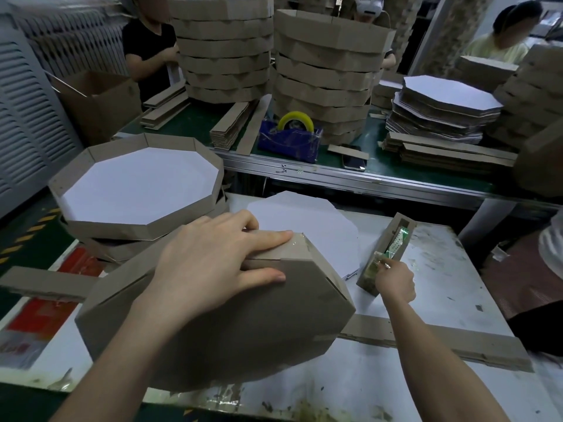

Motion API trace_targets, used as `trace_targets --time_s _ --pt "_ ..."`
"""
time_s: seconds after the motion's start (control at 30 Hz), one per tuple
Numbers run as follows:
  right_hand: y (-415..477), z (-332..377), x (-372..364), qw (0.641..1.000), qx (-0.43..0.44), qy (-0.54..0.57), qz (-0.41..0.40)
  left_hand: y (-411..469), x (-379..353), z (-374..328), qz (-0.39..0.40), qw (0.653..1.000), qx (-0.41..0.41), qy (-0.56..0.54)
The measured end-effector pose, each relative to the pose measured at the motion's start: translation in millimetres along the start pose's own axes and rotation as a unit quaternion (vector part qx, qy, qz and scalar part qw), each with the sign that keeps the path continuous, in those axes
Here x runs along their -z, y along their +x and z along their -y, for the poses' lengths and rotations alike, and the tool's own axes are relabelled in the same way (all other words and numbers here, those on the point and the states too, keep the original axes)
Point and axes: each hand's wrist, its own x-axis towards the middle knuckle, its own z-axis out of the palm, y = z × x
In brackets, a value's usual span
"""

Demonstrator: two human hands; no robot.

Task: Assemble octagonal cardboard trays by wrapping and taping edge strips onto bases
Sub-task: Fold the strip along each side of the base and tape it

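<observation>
Step in hand, I'd say: taping the strip [292, 254] seam on the tray [243, 324], which lies bottom-up and tilted on the table [426, 376], far edge over a white base [304, 220]. L hand [213, 263] is flat, fingers straight, pressing the strip's overlap at the top corner; clear film already shines there. R hand [394, 281] is at the dispenser [387, 254] just right of the tray, fingers curled, apparently pinching the tape [384, 265] end; too small to be sure. Nxt move prob. needs: pull a length, tear it, carry it to the seam w/o L hand letting the overlap spring. Little in the way: a spare strip [457, 345] lies under the R forearm, a done tray [137, 184] sits just left. Far bench has stacks [326, 71] and a blue holder [289, 138].
</observation>
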Motion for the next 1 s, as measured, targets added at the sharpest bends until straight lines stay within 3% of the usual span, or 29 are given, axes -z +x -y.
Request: trace_targets --time_s 0.3,0.57,0.73,0.8,1.0 --pt "-4.0 -10.8 5.7 0.996 0.032 -0.073 0.041 -0.6 -0.9 0.7 -0.004 1.000 0.003 -0.006" --pt "-22.3 -16.7 -5.5 0.996 0.067 -0.023 0.048 1.4 -1.0 2.7 0.004 1.000 0.004 -0.006" --pt "-32.9 -7.5 -6.3 0.978 -0.093 0.185 -0.009 2.2 -0.7 5.1 0.012 1.000 0.005 -0.011" --pt "-37.3 -6.6 -5.4 0.972 -0.113 0.204 -0.014 0.6 -0.9 5.9 0.012 1.000 0.004 -0.012" --pt "-62.8 12.3 -2.3 0.993 0.057 0.100 -0.020 -8.8 2.7 6.1 0.004 1.000 -0.018 -0.013"
